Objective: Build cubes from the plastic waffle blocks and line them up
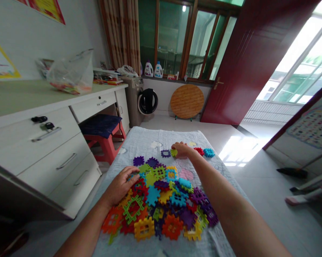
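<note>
Interlocking plastic building tiles with notched edges lie in a loose pile on a cloth-covered table (139, 134). My left hand (122, 185) rests on the pile's left edge, its fingers stretched over blue and red tiles. Farther back, my right hand (180, 149) is closed at a lime-green tile (174, 152), partly hidden under the fingers. Left of that tile lies a purple square frame tile (165, 153). A red tile (199, 151) and a blue tile (209, 152) lie beyond my right wrist. Nearer me are a green frame tile (133, 209) and an orange window tile (172, 227).
At left stands a white desk (51, 139) with a plastic bag (71, 75) on top. A red stool (106, 137) is close to the table's left side. Behind are a washing machine (134, 103), a round wooden tabletop (187, 101) and a red door (246, 53).
</note>
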